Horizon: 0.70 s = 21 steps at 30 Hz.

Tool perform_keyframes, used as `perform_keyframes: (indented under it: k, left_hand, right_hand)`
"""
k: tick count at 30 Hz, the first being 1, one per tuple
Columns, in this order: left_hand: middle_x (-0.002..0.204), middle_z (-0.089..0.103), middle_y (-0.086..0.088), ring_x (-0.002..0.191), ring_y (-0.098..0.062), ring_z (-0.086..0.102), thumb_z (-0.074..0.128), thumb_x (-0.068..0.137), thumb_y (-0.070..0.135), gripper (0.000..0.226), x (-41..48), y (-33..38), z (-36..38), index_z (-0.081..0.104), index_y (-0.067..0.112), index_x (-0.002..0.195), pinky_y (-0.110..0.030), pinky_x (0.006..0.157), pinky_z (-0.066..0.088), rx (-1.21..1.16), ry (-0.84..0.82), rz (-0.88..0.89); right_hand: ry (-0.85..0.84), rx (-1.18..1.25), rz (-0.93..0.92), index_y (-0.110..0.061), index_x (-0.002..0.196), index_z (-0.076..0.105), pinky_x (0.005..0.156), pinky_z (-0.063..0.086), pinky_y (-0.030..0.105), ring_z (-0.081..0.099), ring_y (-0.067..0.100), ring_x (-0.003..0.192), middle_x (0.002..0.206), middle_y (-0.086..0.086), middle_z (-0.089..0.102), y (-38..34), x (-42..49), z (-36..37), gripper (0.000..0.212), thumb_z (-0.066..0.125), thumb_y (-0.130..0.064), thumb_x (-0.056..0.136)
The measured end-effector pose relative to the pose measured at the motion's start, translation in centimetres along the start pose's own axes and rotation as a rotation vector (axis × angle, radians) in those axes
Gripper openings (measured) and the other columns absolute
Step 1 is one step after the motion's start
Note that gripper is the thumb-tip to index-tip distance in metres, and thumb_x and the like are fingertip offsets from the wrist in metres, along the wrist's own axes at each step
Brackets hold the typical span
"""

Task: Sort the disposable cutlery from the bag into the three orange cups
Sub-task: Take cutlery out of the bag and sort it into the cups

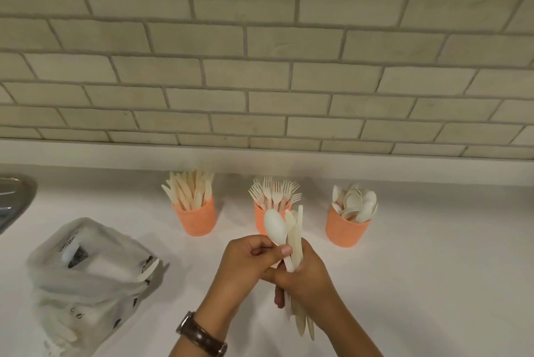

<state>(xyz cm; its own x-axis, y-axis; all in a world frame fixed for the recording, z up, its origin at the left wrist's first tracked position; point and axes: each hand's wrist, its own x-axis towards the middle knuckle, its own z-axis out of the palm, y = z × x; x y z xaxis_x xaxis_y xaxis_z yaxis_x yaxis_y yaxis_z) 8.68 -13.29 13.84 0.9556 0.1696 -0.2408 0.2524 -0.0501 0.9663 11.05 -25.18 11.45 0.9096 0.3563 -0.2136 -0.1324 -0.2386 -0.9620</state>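
Note:
Three orange cups stand in a row near the wall: the left cup (pixel 198 219) holds knives, the middle cup (pixel 260 219) holds forks, the right cup (pixel 346 231) holds spoons. In front of the middle cup my right hand (pixel 306 278) grips a bundle of pale cutlery (pixel 297 236) that sticks out above and below the fist. My left hand (pixel 245 264) pinches a white spoon (pixel 274 225) at the top of that bundle. The crumpled white bag (pixel 83 278) lies at the left, a piece of cutlery (pixel 148 269) poking from its mouth.
The white counter (pixel 433 270) runs back to a tiled wall (pixel 260 67). A metal sink edge (pixel 14 197) shows at the far left. A brown watch (pixel 202 335) is on my left wrist.

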Motion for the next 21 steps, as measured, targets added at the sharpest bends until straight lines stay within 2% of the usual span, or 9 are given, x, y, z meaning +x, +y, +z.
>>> perform_keyframes:
  k: [3,5,7,9,12,16,18,19,21]
  left_hand:
    - [0.061,0.064,-0.008,0.057,-0.022,0.06,0.075,0.07,0.025,0.027,-0.1,0.6,0.2,0.071,0.0,0.076,-0.032,0.068,0.054,-0.141,-0.122,-0.03]
    - [0.058,0.062,-0.008,0.056,-0.018,0.061,0.073,0.065,0.027,0.025,0.1,1.0,0.9,0.071,0.002,0.072,-0.025,0.065,0.053,-0.208,-0.144,-0.041]
    - [0.06,0.065,-0.005,0.059,-0.01,0.063,0.071,0.065,0.026,0.021,0.6,1.8,1.8,0.073,0.006,0.074,-0.017,0.062,0.053,-0.274,-0.137,-0.04]
    - [0.061,0.066,-0.002,0.059,-0.007,0.062,0.068,0.071,0.02,0.016,1.5,2.8,2.7,0.072,0.006,0.078,-0.015,0.062,0.054,-0.339,-0.108,0.001]
    - [0.064,0.068,0.0,0.061,-0.007,0.063,0.065,0.081,0.012,0.008,3.8,4.6,4.0,0.071,0.007,0.082,-0.016,0.067,0.055,-0.422,0.007,0.116]
    - [0.072,0.071,0.01,0.07,-0.004,0.063,0.06,0.089,0.009,0.013,7.2,5.1,7.8,0.068,0.019,0.092,-0.017,0.077,0.052,-0.272,0.117,0.297]
    - [0.075,0.066,0.007,0.073,-0.007,0.058,0.059,0.09,0.011,0.02,8.6,4.4,10.3,0.064,0.028,0.081,-0.02,0.078,0.047,-0.115,0.166,0.378]
    - [0.076,0.064,0.005,0.072,-0.005,0.055,0.058,0.09,0.012,0.022,9.1,3.9,11.4,0.061,0.029,0.077,-0.017,0.075,0.045,-0.041,0.19,0.416]
    - [0.075,0.063,0.007,0.067,0.005,0.055,0.057,0.091,0.012,0.016,10.0,3.0,13.1,0.063,0.024,0.082,-0.006,0.066,0.041,0.035,0.243,0.477]
  right_hand:
    - [-0.08,0.096,-0.068,-0.011,0.101,0.054,0.043,0.046,0.027,0.056,0.025,0.038,0.059,0.002,0.063,-0.3,-0.8,-1.5,0.04,0.075,-0.021,0.069]
    - [-0.135,0.222,-0.066,-0.01,0.1,0.053,0.042,0.044,0.027,0.053,0.022,0.037,0.055,0.002,0.055,-0.2,-1.7,-2.7,0.032,0.065,-0.032,0.08]
    - [-0.144,0.343,-0.011,-0.007,0.089,0.052,0.042,0.043,0.025,0.049,0.02,0.036,0.051,0.003,0.048,-0.1,-2.6,-3.9,0.041,0.051,-0.048,0.089]
    - [-0.063,0.418,0.065,-0.007,0.075,0.047,0.041,0.04,0.025,0.044,0.02,0.034,0.048,0.004,0.043,0.3,-3.2,-5.3,0.049,0.045,-0.052,0.092]
    - [0.123,0.521,0.16,-0.009,0.083,0.04,0.04,0.036,0.024,0.039,0.02,0.034,0.049,0.006,0.04,1.7,-3.9,-8.0,0.035,0.046,-0.042,0.093]
    - [0.271,0.648,0.233,-0.012,0.079,0.036,0.039,0.033,0.024,0.037,0.02,0.036,0.051,0.005,0.038,3.1,-4.7,-12.2,0.032,0.047,-0.037,0.095]
    - [0.284,0.686,0.237,-0.012,0.077,0.036,0.039,0.033,0.024,0.037,0.02,0.036,0.051,0.005,0.038,3.3,-4.9,-13.8,0.031,0.048,-0.035,0.095]
    - [0.284,0.692,0.235,-0.012,0.078,0.037,0.039,0.034,0.024,0.037,0.02,0.037,0.051,0.005,0.038,3.3,-5.0,-14.5,0.03,0.049,-0.034,0.094]
    - [0.279,0.693,0.224,-0.011,0.078,0.038,0.04,0.035,0.025,0.038,0.02,0.037,0.051,0.005,0.039,3.5,-5.1,-15.5,0.029,0.049,-0.033,0.094]
